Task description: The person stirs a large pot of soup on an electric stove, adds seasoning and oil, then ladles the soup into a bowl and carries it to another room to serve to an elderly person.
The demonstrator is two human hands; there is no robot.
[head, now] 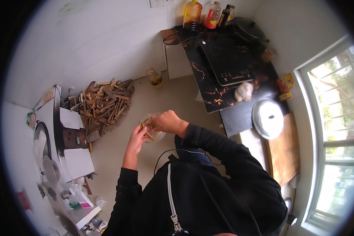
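Note:
In front of my body, my left hand (136, 139) grips a small object with a yellow-gold edge (147, 135), its exact kind unclear. My right hand (170, 122) is closed at the object's upper side, its fingertips bent down and partly hidden. Whether it pinches the object or some other small piece there, I cannot tell. Around and beneath the fingers shows a clear, see-through plastic container or bag (160, 137), partly covered by both hands. Both hands are above the floor, left of the black counter.
Split firewood (106, 101) lies heaped against the wall, near an oil bottle (155, 78) on the floor. At right, the black counter (199, 70) carries an induction cooker (227, 63), a lidded pan (249, 29) and bottles. A metal lid (268, 118) rests beside a wooden board (284, 150).

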